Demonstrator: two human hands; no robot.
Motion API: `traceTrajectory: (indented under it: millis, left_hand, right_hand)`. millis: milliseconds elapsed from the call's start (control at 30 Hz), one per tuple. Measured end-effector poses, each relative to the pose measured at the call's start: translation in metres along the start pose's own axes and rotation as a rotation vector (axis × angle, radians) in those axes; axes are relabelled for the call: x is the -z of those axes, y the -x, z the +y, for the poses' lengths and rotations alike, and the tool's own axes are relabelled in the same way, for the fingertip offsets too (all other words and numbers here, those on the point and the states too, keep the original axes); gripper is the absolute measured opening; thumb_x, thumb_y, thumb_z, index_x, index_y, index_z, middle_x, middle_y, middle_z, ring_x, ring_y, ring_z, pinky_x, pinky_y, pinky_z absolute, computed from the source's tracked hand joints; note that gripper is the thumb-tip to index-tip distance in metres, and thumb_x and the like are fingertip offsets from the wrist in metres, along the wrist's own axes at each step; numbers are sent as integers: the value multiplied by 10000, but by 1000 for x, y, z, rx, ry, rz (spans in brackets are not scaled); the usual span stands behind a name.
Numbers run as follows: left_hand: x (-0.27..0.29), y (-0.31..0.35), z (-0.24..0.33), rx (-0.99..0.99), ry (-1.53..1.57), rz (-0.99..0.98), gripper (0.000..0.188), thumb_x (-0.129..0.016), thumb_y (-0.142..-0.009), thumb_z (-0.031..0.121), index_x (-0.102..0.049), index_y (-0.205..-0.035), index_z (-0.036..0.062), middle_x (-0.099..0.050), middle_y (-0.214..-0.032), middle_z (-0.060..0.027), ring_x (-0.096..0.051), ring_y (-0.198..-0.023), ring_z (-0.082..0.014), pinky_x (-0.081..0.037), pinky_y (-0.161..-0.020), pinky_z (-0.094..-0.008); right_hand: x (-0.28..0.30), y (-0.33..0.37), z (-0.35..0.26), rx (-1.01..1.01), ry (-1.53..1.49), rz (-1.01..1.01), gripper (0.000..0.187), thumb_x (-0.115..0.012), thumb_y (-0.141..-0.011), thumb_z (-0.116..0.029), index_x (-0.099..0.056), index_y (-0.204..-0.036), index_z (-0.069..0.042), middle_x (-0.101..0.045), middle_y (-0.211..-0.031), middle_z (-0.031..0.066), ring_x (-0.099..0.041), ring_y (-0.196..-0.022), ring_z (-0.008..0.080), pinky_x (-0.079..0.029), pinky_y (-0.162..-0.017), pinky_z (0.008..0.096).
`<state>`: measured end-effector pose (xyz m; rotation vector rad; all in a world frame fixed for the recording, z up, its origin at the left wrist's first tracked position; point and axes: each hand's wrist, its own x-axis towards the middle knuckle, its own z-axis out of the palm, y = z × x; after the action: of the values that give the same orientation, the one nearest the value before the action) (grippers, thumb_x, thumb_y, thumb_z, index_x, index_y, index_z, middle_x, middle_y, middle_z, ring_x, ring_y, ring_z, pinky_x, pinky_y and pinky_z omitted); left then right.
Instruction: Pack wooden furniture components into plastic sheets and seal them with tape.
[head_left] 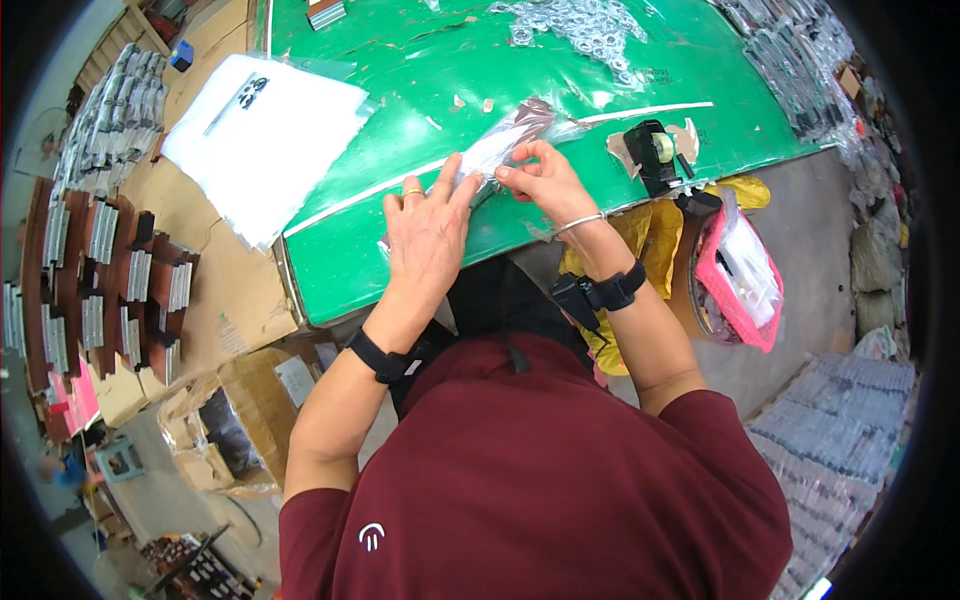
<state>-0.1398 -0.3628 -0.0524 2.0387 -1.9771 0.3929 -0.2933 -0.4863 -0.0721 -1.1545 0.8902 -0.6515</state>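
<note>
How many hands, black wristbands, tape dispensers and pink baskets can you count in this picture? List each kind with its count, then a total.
Hands: 2, the left hand and the right hand
Black wristbands: 2
Tape dispensers: 1
Pink baskets: 1
Total: 6

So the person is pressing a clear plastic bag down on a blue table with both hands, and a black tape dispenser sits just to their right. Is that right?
Not quite: the table is green, not blue, as the head view shows. The rest holds: both the left hand and the right hand are on the clear plastic bag, and the black tape dispenser sits just to the right.
</note>
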Motion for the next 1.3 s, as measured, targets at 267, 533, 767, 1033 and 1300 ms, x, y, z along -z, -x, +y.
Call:
traceTrajectory:
  millis: [267, 533, 767, 1033, 1300]
  left_hand:
    - [7, -7, -5, 87, 177, -102, 436, -720, -825, 138, -613, -1241, 216, -579, -1428, 15, -587, -1014, -330, -416, -833, -430]
    - [14, -13, -11, 104, 248, -139, 488, -738, -818, 137, -585, -1279, 193, -625, -1362, -11, -581, -972, -323, -413, -828, -430]
    - [13, -18, -27, 187, 354, -240, 625, -769, -793, 170, -506, -1360, 142, -664, -1284, -97, -588, -970, -358, -420, -865, -437]
    - [25, -18, -107, 220, 966, -493, 761, -732, -849, 157, -358, -1509, 97, -509, -1494, -131, -418, -1420, -238, -296, -1161, -442]
    - [40, -8, -147, 175, 960, -663, 796, -722, -889, 280, -335, -1577, 180, -517, -1488, -130, -413, -1428, -267, -276, -1190, -448]
  right_hand:
    - [-5, -8, 26, 114, 71, 56, 298, -795, -850, -137, -549, -990, -44, -641, -797, 17, -570, -701, 64, -442, -590, 224]
    - [-30, -2, 32, 442, 412, 276, 283, -768, -859, -147, -538, -985, -41, -661, -791, 84, -647, -691, 204, -501, -620, 342]
    - [-20, -1, 46, 647, 798, 270, 302, -780, -806, -188, -552, -972, -80, -644, -780, 80, -628, -765, 291, -448, -702, 422]
    - [55, -29, -19, 881, 635, 377, 411, -836, -743, -278, -641, -1060, -103, -671, -1039, 85, -632, -1024, 289, -477, -901, 417]
    - [47, -61, 1, 784, 622, -47, 234, -788, -827, -270, -681, -930, -89, -687, -1118, 53, -621, -1089, 224, -478, -956, 364]
